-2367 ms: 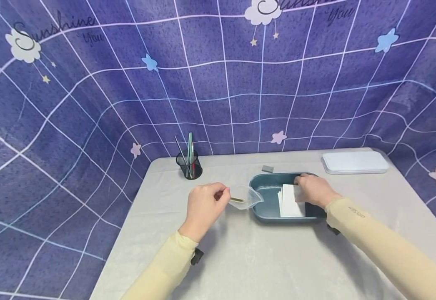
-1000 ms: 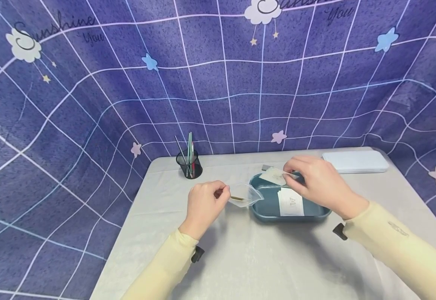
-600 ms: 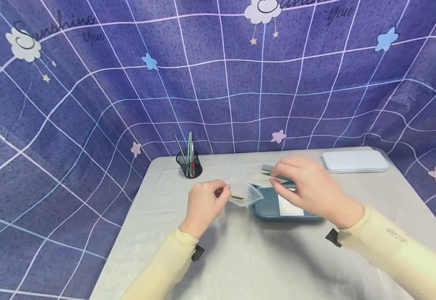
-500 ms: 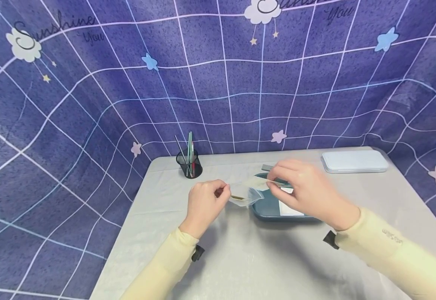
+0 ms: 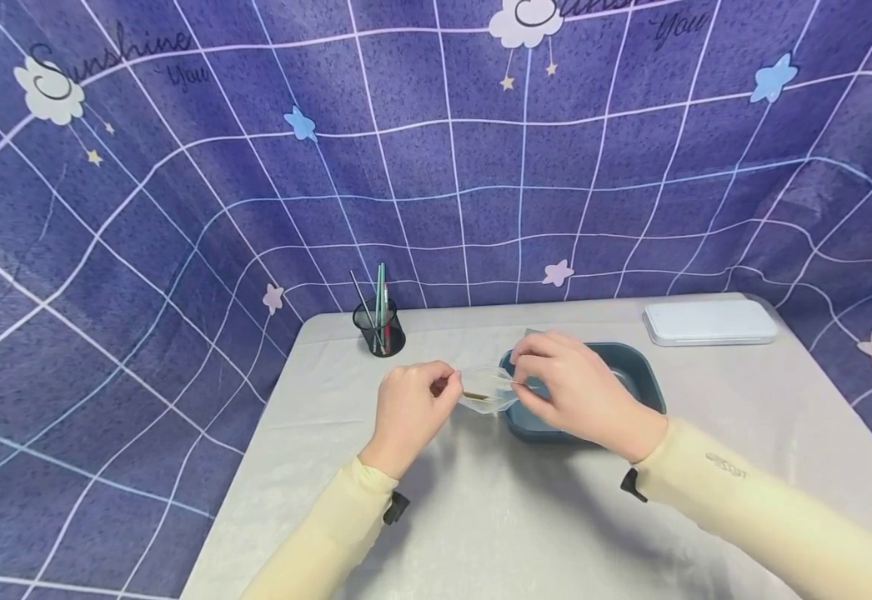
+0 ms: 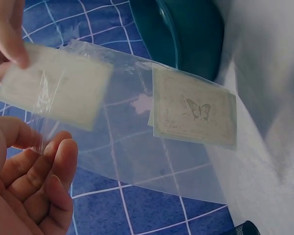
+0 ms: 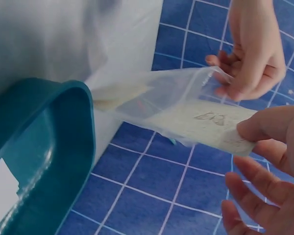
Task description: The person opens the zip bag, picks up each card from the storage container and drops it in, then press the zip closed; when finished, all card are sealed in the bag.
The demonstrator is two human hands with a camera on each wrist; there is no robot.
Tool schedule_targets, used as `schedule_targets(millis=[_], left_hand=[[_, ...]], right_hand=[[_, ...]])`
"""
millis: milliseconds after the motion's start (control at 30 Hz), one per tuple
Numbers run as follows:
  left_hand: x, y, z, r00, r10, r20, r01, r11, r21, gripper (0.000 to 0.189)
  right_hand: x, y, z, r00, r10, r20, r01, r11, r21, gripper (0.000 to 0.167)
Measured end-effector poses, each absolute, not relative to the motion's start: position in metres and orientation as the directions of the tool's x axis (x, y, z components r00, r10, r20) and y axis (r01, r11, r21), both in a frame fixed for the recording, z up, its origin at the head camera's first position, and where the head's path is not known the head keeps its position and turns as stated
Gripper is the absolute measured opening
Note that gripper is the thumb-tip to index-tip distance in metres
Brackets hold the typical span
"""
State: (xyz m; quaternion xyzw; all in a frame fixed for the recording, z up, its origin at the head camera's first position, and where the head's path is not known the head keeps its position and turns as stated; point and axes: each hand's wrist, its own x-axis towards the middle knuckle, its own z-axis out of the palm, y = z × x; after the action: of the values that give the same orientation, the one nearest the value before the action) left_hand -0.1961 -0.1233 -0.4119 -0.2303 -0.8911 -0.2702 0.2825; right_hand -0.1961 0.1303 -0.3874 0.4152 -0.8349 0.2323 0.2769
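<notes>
My left hand pinches the edge of a clear plastic bag near its mouth. Inside the far end of the bag lie cream cards, the front one printed with a butterfly. Between thumb and fingers, my right hand holds another cream butterfly card, partly within the bag's mouth. Beneath the right hand stands a dark teal tray, partly covered by that hand. White cards lie in the tray, visible in the right wrist view.
A black mesh pen cup with several pens and sticks stands at the back left. At the back right lies a pale blue flat case. A small grey block sits behind the tray. Patterned blue cloth hangs around the table.
My right hand has lifted a card out of the tray and carried it left to the bag's mouth. My left hand has stayed in place, holding the bag.
</notes>
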Motion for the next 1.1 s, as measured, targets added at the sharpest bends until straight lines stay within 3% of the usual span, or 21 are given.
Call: schedule_targets(millis=[367, 733, 1100], left_hand=[[-0.195, -0.123, -0.412, -0.734, 0.269, 0.623, 0.568, 0.747, 0.346, 0.016], [-0.196, -0.122, -0.412, -0.725, 0.272, 0.632, 0.576, 0.742, 0.342, 0.017], [-0.196, -0.121, -0.411, -0.721, 0.273, 0.637, 0.577, 0.746, 0.333, 0.017]], right_hand=[[-0.211, 0.112, -0.400, -0.593, -0.593, 0.544, -0.773, 0.609, -0.178, 0.013], [-0.224, 0.102, -0.406, -0.575, -0.668, 0.472, -0.800, 0.580, -0.154, 0.012], [-0.228, 0.094, -0.411, -0.544, -0.718, 0.435, -0.826, 0.548, -0.128, 0.035]])
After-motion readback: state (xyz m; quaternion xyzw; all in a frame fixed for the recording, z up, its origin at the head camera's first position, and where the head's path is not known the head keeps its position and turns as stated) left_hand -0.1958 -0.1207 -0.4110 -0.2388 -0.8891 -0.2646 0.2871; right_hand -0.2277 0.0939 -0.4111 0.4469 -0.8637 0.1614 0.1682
